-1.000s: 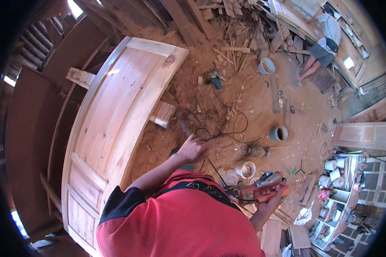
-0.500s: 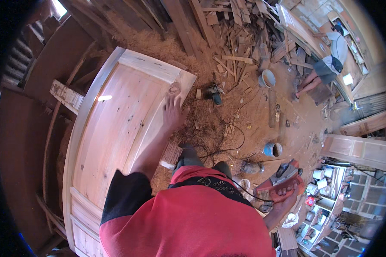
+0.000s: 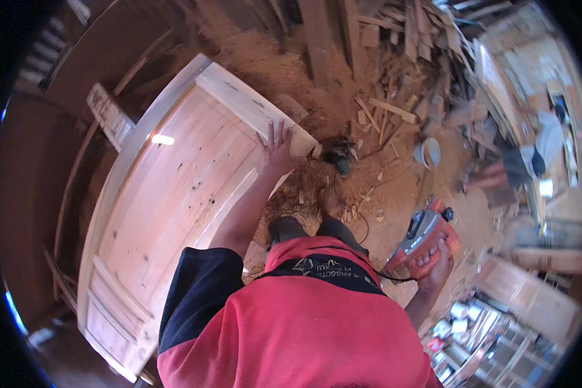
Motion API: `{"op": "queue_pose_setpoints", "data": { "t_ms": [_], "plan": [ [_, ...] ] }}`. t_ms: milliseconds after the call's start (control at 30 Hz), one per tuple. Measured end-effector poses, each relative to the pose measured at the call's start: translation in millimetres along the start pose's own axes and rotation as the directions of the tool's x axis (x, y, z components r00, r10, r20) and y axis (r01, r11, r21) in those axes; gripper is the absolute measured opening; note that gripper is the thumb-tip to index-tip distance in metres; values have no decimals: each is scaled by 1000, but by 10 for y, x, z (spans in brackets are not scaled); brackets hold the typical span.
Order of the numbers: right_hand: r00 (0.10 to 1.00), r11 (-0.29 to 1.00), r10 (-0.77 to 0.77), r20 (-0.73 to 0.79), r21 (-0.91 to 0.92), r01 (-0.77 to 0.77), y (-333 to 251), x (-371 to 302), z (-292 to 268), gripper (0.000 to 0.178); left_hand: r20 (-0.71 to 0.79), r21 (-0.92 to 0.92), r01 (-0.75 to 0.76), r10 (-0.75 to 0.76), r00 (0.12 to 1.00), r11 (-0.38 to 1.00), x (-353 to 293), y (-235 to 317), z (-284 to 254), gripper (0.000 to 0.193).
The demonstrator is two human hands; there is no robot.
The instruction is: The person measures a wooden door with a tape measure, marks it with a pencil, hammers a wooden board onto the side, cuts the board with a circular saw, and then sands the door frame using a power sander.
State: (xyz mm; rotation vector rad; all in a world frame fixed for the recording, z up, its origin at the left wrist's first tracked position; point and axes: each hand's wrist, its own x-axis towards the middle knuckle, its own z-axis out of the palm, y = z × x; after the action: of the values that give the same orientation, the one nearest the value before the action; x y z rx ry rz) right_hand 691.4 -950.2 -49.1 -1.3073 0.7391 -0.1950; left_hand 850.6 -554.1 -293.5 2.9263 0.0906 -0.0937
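Note:
A pale wooden panel door [image 3: 174,187] lies at a slant on my left, with a long recessed panel and smaller ones at its near end. My left hand [image 3: 278,152] lies flat on its far right corner, fingers spread, holding nothing. Out to my right, away from the door, a red electric planer [image 3: 423,239] with a dark front knob is held up in the air. My right hand [image 3: 436,265] is wrapped round its handle. A dark cord runs from the planer's rear toward my body.
A green power tool [image 3: 338,160] sits on the sawdust-covered floor beyond the door's corner. A bucket [image 3: 427,153], scrap wood [image 3: 394,110] and a co-worker [image 3: 530,155] at a bench are farther right. Another panel door [image 3: 530,297] and cluttered shelves [image 3: 462,323] stand at the lower right.
My left hand has moved up and right along the door to its corner. The planer in my right hand has risen and turned more upright. The view has shifted, blurring the right side.

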Motion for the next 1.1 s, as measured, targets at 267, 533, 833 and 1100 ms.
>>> {"op": "queue_pose_setpoints", "data": {
  "t_ms": [267, 533, 833, 1100],
  "plan": [
    [885, 941, 132, 447, -337, 30, -93, 1484, 948, 23, -91, 146, 26, -13, 996, 989, -256, 177, 139, 71],
    [528, 872, 397, 751, -488, 39, 233, 1929, 1857, 51, -366, -366, 392, -517, 774, 844, -1274, -199, 275, 19],
    [239, 847, 486, 841, -520, 108, 1186, 1687, 2862, 53, -433, -346, 848, -870, 236, 402, -988, -1787, 180, 50],
    [243, 829, 464, 852, -515, 220, 1520, 1608, 2806, 44, -290, -221, 960, -951, 104, 172, -455, -1721, 227, 66]
  ]
}}
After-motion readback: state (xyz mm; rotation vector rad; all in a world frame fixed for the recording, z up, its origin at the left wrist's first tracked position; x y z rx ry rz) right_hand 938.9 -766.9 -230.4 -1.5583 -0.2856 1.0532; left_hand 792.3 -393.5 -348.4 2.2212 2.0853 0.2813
